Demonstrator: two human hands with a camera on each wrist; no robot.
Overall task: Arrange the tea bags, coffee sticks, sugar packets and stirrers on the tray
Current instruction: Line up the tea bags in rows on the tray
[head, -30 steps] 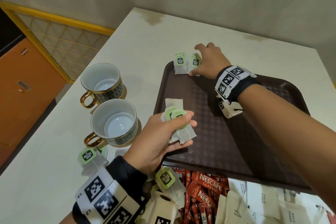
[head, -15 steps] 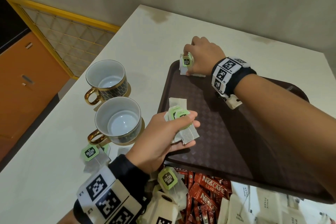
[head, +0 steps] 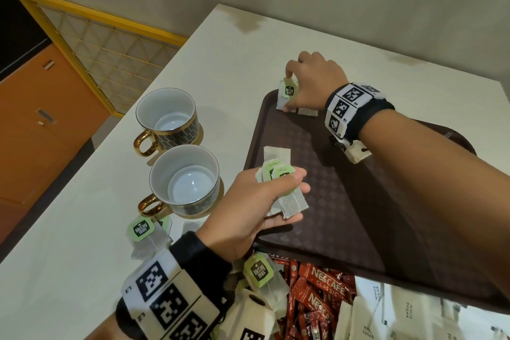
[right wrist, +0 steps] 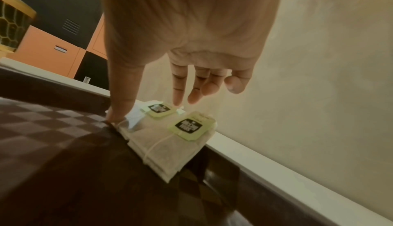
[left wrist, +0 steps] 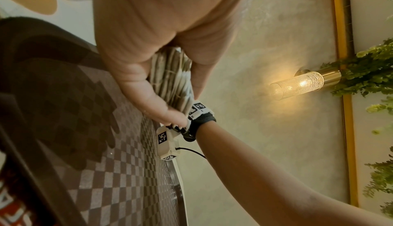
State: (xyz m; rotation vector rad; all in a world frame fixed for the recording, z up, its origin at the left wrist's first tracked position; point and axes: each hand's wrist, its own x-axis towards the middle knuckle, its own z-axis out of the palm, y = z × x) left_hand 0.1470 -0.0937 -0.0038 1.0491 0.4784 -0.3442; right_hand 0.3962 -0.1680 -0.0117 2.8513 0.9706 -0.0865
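A brown tray [head: 345, 201] lies on the white table. Two tea bags sit side by side in its far left corner. My right hand [head: 287, 96] pinches the left tea bag [head: 289, 90] end to end. In the right wrist view my thumb [right wrist: 119, 110] presses its near edge and my index finger touches its far end, with the second tea bag [right wrist: 170, 145] beside it. My left hand [head: 289, 196] grips a bundle of tea bags [head: 276, 157] over the tray's left edge; the left wrist view shows the bundle [left wrist: 172, 78] fanned between thumb and fingers. No stirrers are in view.
Two gold-handled cups [head: 168, 119] [head: 187, 179] stand left of the tray. Loose tea bags [head: 140, 229] lie by the near cup. Red coffee sticks [head: 317, 290] and white sugar packets [head: 400, 312] are heaped at the tray's near edge. A wall runs behind the table.
My right hand has shifted left across the two tea bags in the corner and now pinches the left one. My left hand has kept its bundle in place.
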